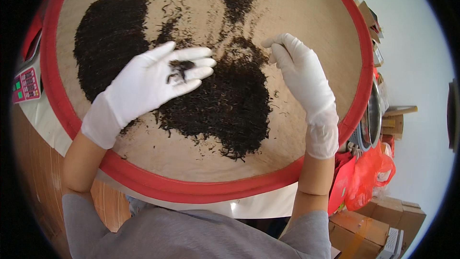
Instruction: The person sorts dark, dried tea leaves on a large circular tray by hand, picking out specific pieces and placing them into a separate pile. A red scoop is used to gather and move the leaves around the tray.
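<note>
A large round tray (pixel 67 115) with a red rim and a woven, pale bottom fills most of the frame, and dark dried tea leaves are spread over it in two masses: one pile (pixel 108 38) at the upper left and a bigger central pile (pixel 230 100) in the middle. The left hand (pixel 148 84), covered with a white glove, is held open and palm up over the middle left of the tray, just above the edge of the central pile; a small pinch of leaves (pixel 179 69) is lying on its fingers, probably so that they can be looked at apart from the rest. The right hand (pixel 302 74), also gloved, is kept at the middle right with its fingers bent together at the tips, as if something very small is pinched there, but whether anything is really gripped cannot be told. The gap of bare bottom between the two piles suggests that the leaves are kept separated on purpose. At the far left edge of the frame a scale (pixel 28 84) with a red keypad is partly seen beside the tray. At the right, a metal bowl (pixel 373 115) stands on its side near the rim, and lower right a red plastic bag (pixel 369 177) and cardboard boxes (pixel 383 218) are placed.
</note>
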Motion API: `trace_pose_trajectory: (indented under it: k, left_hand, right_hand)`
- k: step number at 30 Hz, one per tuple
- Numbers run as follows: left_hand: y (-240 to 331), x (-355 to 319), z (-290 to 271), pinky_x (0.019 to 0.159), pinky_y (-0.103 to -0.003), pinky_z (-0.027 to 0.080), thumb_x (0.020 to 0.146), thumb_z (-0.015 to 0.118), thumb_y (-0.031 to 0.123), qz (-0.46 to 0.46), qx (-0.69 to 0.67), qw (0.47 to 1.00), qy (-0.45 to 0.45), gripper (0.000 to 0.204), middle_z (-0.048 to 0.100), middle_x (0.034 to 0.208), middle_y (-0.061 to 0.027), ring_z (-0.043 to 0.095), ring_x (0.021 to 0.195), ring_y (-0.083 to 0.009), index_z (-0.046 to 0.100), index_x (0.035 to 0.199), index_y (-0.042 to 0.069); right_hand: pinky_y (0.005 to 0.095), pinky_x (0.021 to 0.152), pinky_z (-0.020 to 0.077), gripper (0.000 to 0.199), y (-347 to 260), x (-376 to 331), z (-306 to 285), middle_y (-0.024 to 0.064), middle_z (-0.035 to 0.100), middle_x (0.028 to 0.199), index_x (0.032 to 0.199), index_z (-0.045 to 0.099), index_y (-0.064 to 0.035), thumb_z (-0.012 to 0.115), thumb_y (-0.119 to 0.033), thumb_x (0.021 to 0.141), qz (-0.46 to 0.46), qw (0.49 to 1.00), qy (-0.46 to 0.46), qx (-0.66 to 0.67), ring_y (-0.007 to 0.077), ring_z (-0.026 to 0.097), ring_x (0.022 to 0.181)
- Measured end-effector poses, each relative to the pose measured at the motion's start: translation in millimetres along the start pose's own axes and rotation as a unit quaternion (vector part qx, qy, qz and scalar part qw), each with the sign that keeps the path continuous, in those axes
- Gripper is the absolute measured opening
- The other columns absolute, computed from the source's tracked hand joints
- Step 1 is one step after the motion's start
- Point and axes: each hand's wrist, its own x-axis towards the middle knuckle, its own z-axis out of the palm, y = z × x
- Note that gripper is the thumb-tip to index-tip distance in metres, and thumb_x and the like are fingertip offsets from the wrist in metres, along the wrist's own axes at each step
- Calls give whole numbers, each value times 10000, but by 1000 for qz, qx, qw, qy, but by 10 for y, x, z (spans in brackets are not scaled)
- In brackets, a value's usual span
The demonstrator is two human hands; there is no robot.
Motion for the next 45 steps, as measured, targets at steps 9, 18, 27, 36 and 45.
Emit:
trace_pose_trajectory:
  k: [9,18,27,36,45]
  left_hand:
    - [166,-18,14,1071,-369,456,1069,349,225,105,-18,989,101,488,429,1481,-191,490,1317,-275,347,1473,-49]
    - [134,-3,-61,1081,-389,453,1068,354,217,84,-39,992,80,489,422,1485,-201,487,1320,-288,334,1479,-47]
    - [125,-8,-25,1103,-372,426,1066,353,216,94,-33,993,71,489,452,1449,-218,488,1317,-279,352,1456,-79]
    - [116,-5,-43,1071,-374,457,1064,354,233,93,-16,993,68,498,496,1405,-220,550,1243,-273,355,1450,-83]
    - [142,-17,-81,1098,-378,430,1063,356,221,106,-16,992,68,500,470,1426,-233,522,1273,-277,349,1447,-99]
  right_hand:
    - [348,837,504,220,443,117,248,154,675,967,1064,720,-55,672,-195,901,-55,995,-76,-41,260,641,910]
    - [380,835,511,218,272,93,572,153,657,926,888,711,-30,731,-242,844,-78,981,-96,-149,311,638,894]
    - [287,832,496,258,227,105,160,38,675,994,1068,664,-33,697,-245,924,44,950,-184,249,140,618,893]
    - [357,771,573,313,181,43,216,245,657,1128,1208,582,5,594,-202,973,46,719,-303,624,331,677,991]
    - [318,898,511,286,105,-97,-60,109,711,1081,1226,647,-43,577,-168,979,-55,991,-126,-4,225,665,1037]
